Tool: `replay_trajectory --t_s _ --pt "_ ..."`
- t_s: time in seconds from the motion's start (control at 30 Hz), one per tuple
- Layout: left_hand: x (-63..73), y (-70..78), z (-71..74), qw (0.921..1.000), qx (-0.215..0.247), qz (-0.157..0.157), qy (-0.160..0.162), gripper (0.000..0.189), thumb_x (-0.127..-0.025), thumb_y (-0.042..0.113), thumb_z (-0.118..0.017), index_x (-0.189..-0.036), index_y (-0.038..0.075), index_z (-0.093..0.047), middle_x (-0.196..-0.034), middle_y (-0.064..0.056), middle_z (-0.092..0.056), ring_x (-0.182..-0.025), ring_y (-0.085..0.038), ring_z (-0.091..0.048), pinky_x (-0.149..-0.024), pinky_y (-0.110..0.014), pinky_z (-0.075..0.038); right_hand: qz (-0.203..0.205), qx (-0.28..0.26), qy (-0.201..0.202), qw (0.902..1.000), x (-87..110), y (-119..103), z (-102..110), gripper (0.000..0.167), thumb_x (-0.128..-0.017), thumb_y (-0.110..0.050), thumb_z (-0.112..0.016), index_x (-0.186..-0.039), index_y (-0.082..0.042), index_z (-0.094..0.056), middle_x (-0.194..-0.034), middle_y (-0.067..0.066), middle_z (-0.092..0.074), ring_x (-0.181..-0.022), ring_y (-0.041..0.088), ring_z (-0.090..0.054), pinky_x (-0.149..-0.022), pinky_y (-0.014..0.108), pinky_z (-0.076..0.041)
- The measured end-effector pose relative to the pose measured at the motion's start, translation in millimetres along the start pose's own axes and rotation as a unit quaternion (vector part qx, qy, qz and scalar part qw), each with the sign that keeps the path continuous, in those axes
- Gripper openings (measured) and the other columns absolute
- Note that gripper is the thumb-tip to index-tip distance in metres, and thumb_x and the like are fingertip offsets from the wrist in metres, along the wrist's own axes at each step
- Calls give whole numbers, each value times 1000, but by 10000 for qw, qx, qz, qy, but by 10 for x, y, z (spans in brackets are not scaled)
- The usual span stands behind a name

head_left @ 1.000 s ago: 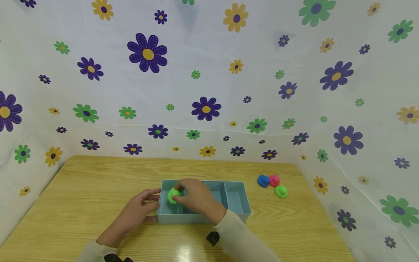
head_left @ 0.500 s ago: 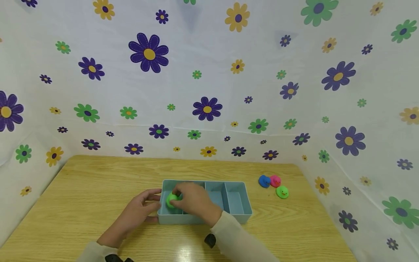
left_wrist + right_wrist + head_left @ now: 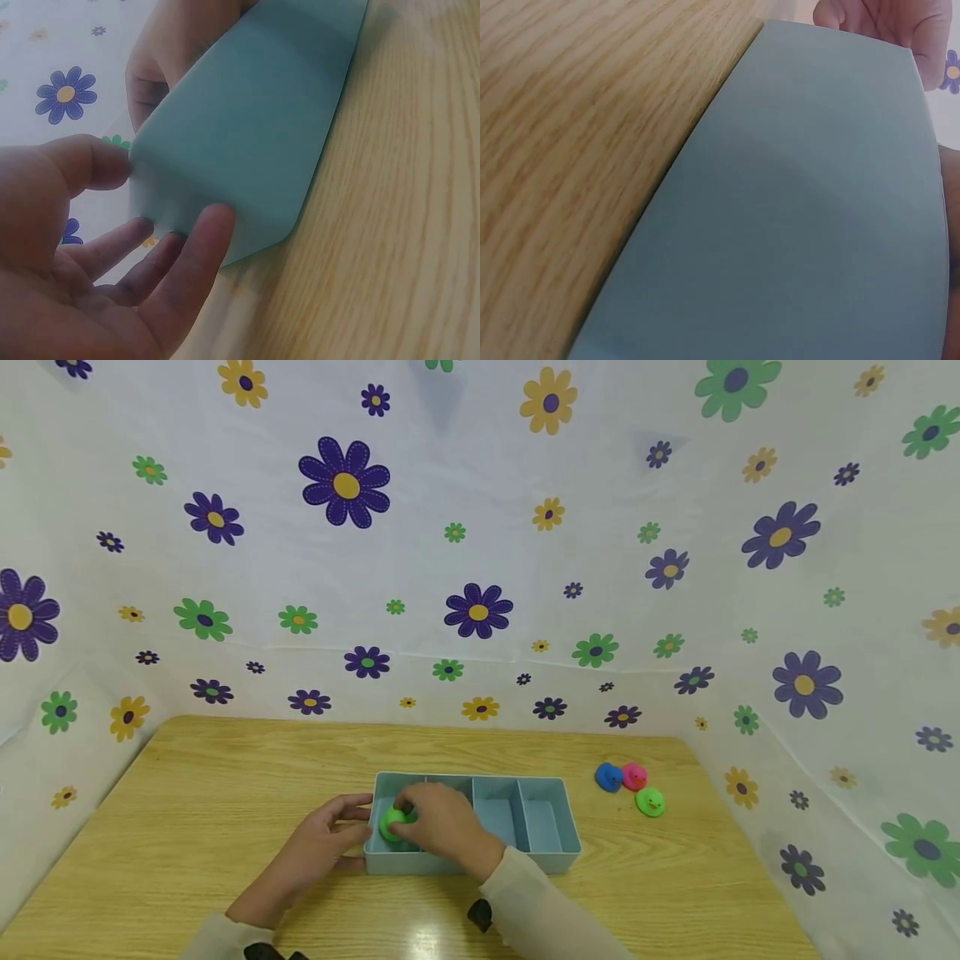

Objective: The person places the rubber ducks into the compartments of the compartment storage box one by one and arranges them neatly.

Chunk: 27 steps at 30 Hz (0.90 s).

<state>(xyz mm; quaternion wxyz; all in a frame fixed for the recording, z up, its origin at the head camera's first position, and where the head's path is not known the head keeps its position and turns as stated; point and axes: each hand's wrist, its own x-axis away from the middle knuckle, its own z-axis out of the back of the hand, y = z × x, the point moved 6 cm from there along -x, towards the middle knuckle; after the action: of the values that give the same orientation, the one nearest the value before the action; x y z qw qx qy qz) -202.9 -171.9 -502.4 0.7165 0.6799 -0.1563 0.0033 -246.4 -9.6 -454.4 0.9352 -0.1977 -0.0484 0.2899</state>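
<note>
A pale blue divided box [image 3: 553,862] sits on the table, its compartments in a row. My right hand [image 3: 444,827] reaches into the leftmost compartment and pinches a green rubber duck [image 3: 389,827] between thumb and fingers. Part of the duck is hidden behind those fingers. At the box's left end, my left hand [image 3: 321,845] touches the end wall with loosely spread fingers. The left wrist view has its fingertips on the box corner [image 3: 225,150]. In the right wrist view, the long front wall [image 3: 780,187] hides most of the right hand [image 3: 954,217].
To the right of the box, a blue duck [image 3: 609,777], a pink duck [image 3: 634,776] and another green duck [image 3: 650,802] lie close together on the wooden table [image 3: 247,768]. A flowered white cloth [image 3: 420,560] rises behind the table and along its sides.
My right hand has lowered slightly within the leftmost compartment, shifting the green duck a little toward the front. The left hand stays at the box's end.
</note>
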Motion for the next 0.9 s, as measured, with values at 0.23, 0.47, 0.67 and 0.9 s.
replay_trajectory --t_s 0.23,0.47,0.67,0.9 --pt "-10 5 0 10000 2 -29 -11 55 -104 14 -61 -154 3 -42 -146 -26 -48 -124 -36 -59 -83 -46 -64 -18 91 -3 10000 1 -18 -1 23 -92 -34 -81 -106 -17 -77 -98 -9 -74 -86 3 -66 -72 22 -56" --pt "-19 0 13 10000 -52 -30 19 54 -103 14 -62 -153 3 -44 -144 -24 -50 -122 -35 -60 -83 -46 -64 -30 -2 -25 10000 3 -8 -4 24 -92 -35 -80 -108 -17 -77 -99 -7 -75 -86 4 -66 -71 22 -56" --pt "-20 2 8 10000 -40 -58 -24 55 -103 15 -62 -154 2 -43 -146 -24 -49 -124 -36 -59 -84 -46 -63 93 -59 107 9999 34 42 37 29 -98 -39 -72 -115 -16 -75 -108 -5 -73 -95 9 -68 -79 26 -58" --pt "-10 4 6 9999 7 14 110 55 -102 15 -63 -153 4 -45 -145 -23 -51 -124 -35 -59 -84 -46 -63 443 -227 549 9972 111 108 340 23 -102 -33 -67 -116 -16 -73 -108 -4 -68 -90 10 -64 -77 24 -56"
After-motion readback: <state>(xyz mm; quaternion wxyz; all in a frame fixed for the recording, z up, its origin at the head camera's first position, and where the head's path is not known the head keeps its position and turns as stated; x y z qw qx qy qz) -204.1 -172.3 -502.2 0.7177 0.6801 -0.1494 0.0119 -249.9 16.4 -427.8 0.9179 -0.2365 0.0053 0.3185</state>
